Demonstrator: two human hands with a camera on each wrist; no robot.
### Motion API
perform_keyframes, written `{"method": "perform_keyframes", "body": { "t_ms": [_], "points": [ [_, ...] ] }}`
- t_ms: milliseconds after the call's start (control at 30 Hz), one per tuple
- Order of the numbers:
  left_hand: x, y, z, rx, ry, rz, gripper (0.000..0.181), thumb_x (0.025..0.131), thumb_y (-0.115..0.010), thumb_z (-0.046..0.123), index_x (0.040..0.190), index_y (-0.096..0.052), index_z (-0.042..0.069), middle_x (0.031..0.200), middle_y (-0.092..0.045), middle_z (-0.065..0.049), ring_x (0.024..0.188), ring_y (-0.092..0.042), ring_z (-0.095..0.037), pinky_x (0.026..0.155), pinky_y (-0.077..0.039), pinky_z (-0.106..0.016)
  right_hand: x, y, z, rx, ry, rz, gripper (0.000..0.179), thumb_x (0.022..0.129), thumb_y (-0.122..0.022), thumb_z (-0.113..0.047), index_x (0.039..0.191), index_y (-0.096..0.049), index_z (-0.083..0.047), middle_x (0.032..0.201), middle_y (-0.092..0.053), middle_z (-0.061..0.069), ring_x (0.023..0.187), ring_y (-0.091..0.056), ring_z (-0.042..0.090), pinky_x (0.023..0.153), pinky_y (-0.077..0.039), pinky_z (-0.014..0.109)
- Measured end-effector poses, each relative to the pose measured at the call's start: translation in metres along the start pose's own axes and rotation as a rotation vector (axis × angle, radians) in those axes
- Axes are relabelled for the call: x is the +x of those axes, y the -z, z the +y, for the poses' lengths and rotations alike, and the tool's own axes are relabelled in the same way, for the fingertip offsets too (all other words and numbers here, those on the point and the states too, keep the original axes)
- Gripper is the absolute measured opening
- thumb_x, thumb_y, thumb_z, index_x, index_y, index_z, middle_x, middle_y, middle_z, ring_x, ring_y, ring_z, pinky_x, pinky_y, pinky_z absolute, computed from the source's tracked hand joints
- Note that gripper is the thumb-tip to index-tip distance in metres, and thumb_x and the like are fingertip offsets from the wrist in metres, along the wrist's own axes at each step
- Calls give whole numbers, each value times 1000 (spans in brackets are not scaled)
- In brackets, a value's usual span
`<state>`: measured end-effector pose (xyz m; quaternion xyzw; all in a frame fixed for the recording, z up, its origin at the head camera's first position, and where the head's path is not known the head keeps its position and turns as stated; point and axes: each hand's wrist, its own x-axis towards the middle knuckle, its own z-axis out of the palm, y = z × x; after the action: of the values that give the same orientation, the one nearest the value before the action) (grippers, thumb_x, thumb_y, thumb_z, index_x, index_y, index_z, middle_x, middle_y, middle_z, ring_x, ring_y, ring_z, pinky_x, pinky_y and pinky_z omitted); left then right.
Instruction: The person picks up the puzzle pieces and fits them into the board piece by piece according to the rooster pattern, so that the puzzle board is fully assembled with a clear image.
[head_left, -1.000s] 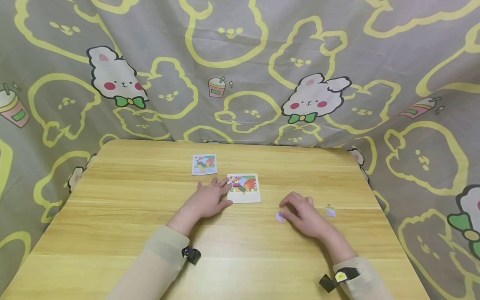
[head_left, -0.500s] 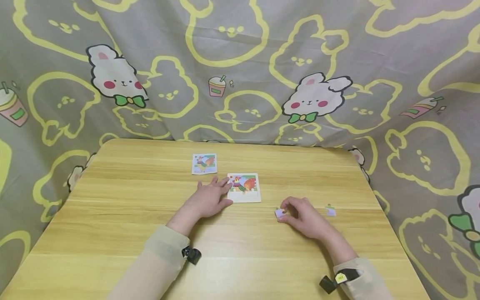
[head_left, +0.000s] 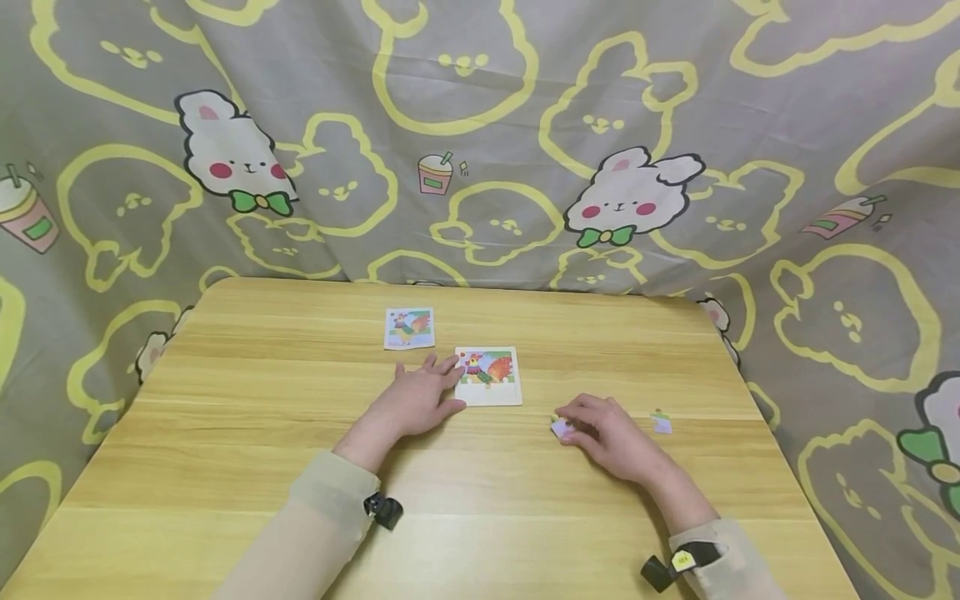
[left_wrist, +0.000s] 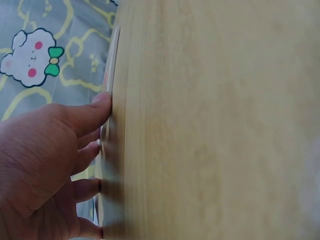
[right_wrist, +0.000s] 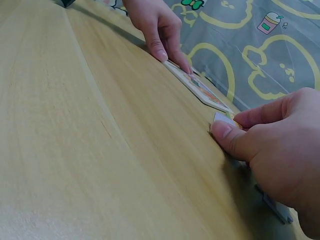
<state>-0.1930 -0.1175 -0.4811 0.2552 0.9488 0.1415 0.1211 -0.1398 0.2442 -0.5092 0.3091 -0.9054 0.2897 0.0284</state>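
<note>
My right hand (head_left: 611, 437) pinches a small lilac jigsaw piece (head_left: 561, 428) between thumb and fingers, close over the table; the right wrist view shows the same piece (right_wrist: 223, 118) at the thumb tip. In the middle of the table lies a white-framed jigsaw board (head_left: 489, 395) with a rooster picture in its upper part and a bare white strip at the bottom. My left hand (head_left: 420, 400) lies spread at the board's left edge, fingertips on its frame. In the left wrist view the left thumb and fingers (left_wrist: 90, 116) are stretched out along the board's side.
Another lilac jigsaw piece (head_left: 662, 422) lies to the right of my right hand. Behind the board, to the left, is a square picture card (head_left: 408, 328) of the same rooster. A patterned curtain (head_left: 495, 150) hangs along the back and sides of the wooden table (head_left: 480, 517).
My right fingers have closed on the lilac piece and turned it slightly, lifting it a little. My left hand, the board and the card have stayed put.
</note>
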Motion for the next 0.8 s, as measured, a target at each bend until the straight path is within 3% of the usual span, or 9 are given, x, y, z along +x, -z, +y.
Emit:
{"method": "perform_keyframes", "body": {
  "t_ms": [267, 567, 800],
  "points": [
    [0, 0, 1, 3, 1, 2, 67, 107, -59, 49, 162, -45, 13, 171, -31, -6, 155, -25, -44, 110, -19, -84, -1, -3, 2, -5, 55, -11, 36, 98, -77, -15, 133, -74, -10, 120, -65, -9, 100, -60, 4, 86, -41, 37],
    [0, 0, 0, 7, 2, 4, 67, 107, -59, 49, 162, -46, 13, 171, -31, -6, 155, -26, -44, 110, -19, -84, -2, -2, 1, -78, 22, 51, 39, 93, -83, -25, 128, -76, -8, 114, -68, -8, 93, -57, 8, 84, -49, 39],
    [0, 0, 0, 5, 5, 4, 67, 107, -60, 50, 161, -47, 13, 171, -31, -6, 155, -26, -44, 111, -19, -83, 4, 4, -4, -87, -30, 14, 38, 93, -84, -21, 126, -76, -5, 108, -71, -5, 90, -62, 8, 85, -55, 43]
  ]
}}
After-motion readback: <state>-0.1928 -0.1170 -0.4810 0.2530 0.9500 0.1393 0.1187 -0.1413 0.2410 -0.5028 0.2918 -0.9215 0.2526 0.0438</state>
